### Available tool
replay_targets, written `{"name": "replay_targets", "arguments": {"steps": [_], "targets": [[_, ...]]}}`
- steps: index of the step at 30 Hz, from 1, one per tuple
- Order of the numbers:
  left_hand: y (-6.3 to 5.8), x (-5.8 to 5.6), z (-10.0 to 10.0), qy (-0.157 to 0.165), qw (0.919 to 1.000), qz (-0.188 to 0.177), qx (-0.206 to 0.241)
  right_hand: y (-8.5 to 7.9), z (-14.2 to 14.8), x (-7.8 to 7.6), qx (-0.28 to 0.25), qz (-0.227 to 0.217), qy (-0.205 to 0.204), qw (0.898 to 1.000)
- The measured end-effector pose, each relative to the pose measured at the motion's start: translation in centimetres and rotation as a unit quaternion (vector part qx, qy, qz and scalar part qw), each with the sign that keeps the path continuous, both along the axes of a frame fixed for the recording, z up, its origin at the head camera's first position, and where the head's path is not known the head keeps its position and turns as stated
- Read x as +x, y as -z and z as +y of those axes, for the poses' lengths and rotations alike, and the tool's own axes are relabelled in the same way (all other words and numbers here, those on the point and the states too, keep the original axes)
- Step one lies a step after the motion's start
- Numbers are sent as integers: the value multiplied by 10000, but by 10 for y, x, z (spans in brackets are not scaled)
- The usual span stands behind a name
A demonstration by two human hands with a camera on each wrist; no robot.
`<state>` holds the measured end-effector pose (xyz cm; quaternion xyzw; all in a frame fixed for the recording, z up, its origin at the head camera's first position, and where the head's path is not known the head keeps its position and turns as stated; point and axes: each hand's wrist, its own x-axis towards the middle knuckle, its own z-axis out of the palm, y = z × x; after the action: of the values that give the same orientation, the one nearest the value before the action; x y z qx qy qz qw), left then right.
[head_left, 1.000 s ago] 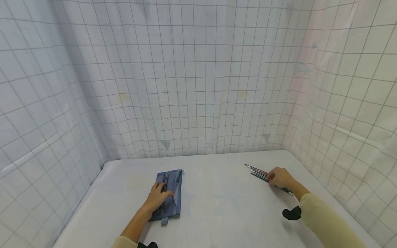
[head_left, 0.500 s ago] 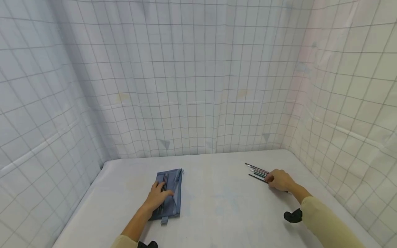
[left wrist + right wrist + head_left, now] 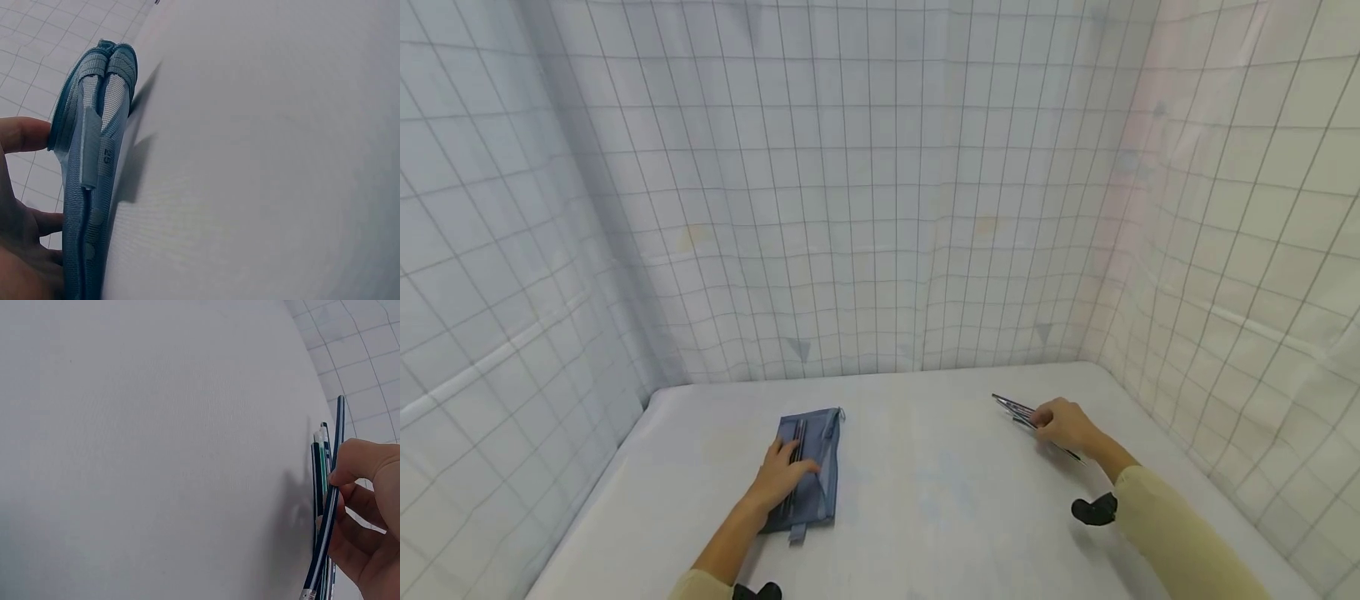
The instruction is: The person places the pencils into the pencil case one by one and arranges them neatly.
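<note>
A blue zippered pouch [image 3: 822, 496] lies on the left part of the table, with thin dark lines [image 3: 800, 437] running lengthwise on its top. My left hand [image 3: 781, 477] rests on it, fingers spread. The left wrist view gives the pouch [image 3: 94, 162] edge-on, the fingers against its far face. Over at the right, my right hand [image 3: 1066, 425] pinches a dark blue striped pencil [image 3: 340, 425] between thumb and fingers. Several other pencils [image 3: 317, 462] lie close beside and below it, partly hidden by the hand; their ends [image 3: 1009, 405] point to the back left.
A white table [image 3: 910, 500] bears everything. White cloth with a dark grid [image 3: 880, 208] hangs behind it and along both sides. A black wrist mount [image 3: 1094, 509] sits at the right sleeve, and another black mount [image 3: 758, 591] at the left.
My right hand has shifted slightly left and up, now with a pencil pinched above the others. The left hand and the pouch have stayed in place.
</note>
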<state>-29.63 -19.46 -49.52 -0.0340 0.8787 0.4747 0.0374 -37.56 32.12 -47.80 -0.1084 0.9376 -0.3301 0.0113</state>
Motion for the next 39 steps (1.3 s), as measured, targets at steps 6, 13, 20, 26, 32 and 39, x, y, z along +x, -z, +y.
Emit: {"name": "replay_targets", "arguments": {"steps": [6,13,20,26,32,39], "targets": [[-2,-1,1,-27,10000,-41,10,-6,-9,-4,-143,-236,141,9995],[-2,0,1,-44,9999,-95,-8,-8,-22,-5,-1469,-883,475,9841],[-2,-1,1,-63,9999,-63,-48,-8,-33,-8,-2402,-1203,716,9606],[-2,-1,1,-61,10000,-41,-52,-11,-40,-8,-2860,-1450,910,9428],[-2,1,2,-48,10000,-11,-16,-11,-53,-10,-3222,-1665,1081,9256],[-4,3,2,-74,10000,-20,-52,-11,-83,-13,-3363,-1795,962,9195]]}}
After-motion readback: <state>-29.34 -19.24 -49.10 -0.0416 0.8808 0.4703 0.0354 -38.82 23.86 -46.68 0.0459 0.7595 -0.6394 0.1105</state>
